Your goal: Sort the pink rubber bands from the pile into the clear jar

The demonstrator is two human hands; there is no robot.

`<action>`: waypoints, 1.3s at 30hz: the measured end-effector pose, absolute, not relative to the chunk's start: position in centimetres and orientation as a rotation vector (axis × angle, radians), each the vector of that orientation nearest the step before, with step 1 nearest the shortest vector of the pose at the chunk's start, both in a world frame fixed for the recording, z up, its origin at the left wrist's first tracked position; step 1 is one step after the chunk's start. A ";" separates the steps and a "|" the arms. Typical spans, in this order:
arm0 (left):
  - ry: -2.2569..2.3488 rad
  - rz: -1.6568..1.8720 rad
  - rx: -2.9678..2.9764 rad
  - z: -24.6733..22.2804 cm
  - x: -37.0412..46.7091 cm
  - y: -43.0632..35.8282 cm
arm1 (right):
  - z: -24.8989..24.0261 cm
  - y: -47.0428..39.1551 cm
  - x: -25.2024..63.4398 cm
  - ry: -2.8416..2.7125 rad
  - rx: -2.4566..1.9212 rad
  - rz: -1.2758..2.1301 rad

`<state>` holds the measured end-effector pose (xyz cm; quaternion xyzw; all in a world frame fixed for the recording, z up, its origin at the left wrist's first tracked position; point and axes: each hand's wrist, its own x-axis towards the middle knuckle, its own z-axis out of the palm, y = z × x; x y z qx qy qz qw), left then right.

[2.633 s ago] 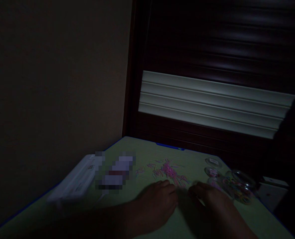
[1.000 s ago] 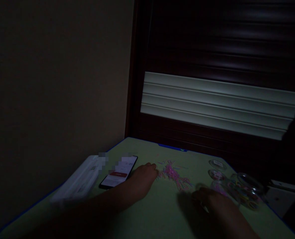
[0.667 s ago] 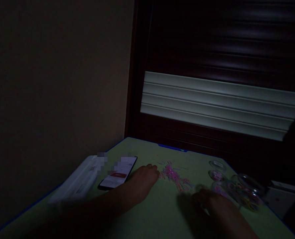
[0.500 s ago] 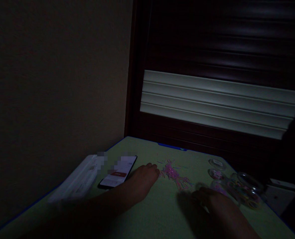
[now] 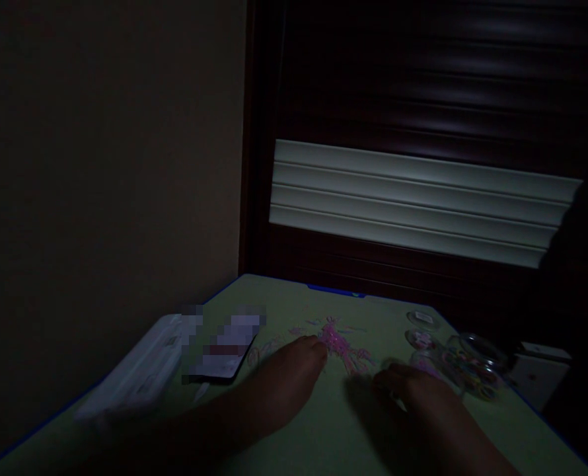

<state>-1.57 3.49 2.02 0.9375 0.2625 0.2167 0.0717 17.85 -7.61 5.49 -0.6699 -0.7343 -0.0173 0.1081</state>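
A loose pile of thin pink elastic bands [image 5: 337, 342] lies mid-table, with strands fanning out around it. My left hand [image 5: 294, 373] is at the pile's left edge, fingers bent and pressed together; their tips are dim, and whatever they pinch is hidden. To the right of the pile, my right hand [image 5: 417, 393] hovers low over the table with curled fingers. A small pale spot shows beneath them, too dark to identify. Beyond the right hand stand a clear tub of coloured bands [image 5: 472, 370] and a small round container with pink contents [image 5: 421, 340].
A phone [image 5: 232, 347] lies left of my left hand, near a few loose bands [image 5: 255, 356]. A long white case [image 5: 140, 370] is at the left edge. A clear round lid [image 5: 423, 320] sits at the far right; a white box [image 5: 539, 373] is beyond the table edge.
My left hand has shifted right against the pink pile, and loose bands now show between it and the phone. The right hand keeps its curled pose. The view has turned slightly.
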 end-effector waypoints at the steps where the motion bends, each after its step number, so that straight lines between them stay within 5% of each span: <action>1: 0.754 0.695 2.772 2.0 -1.4 3.2 | 5.5 -7.6 17.8 -2.159 -1.963 -0.044; 39: 0.642 0.760 2.530 0.0 0.6 1.0 | 3.6 -7.0 17.6 -2.227 -1.766 -0.162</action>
